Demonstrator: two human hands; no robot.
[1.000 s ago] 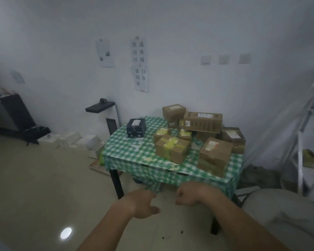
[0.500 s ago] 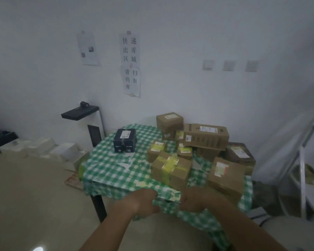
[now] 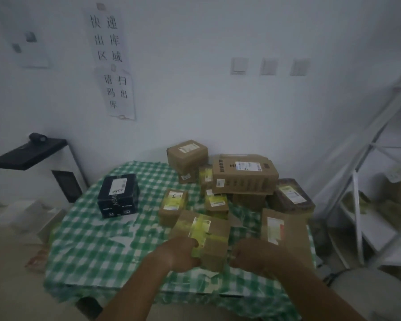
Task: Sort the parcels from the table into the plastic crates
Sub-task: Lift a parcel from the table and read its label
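Observation:
Several cardboard parcels lie on a table under a green checked cloth (image 3: pixel 90 239). Nearest me is a brown box with yellow tape (image 3: pixel 208 237). My left hand (image 3: pixel 178 253) presses on its left side and my right hand (image 3: pixel 255 256) is at its right side. Just right of it stands another brown parcel (image 3: pixel 285 230) with a white label. A black box (image 3: pixel 118 198) sits alone on the left of the cloth. A wide carton (image 3: pixel 243 173) tops the pile at the back. No plastic crate is in view.
A white metal shelf rack (image 3: pixel 357 205) stands at the right. A black device on a white stand (image 3: pixel 30 154) is at the left by the wall. Paper signs (image 3: pixel 116 66) hang on the wall. White boxes lie on the floor at the left.
I have come closer to the table. Both hands moved forward from in front of the table edge and now rest on the sides of the yellow-taped box.

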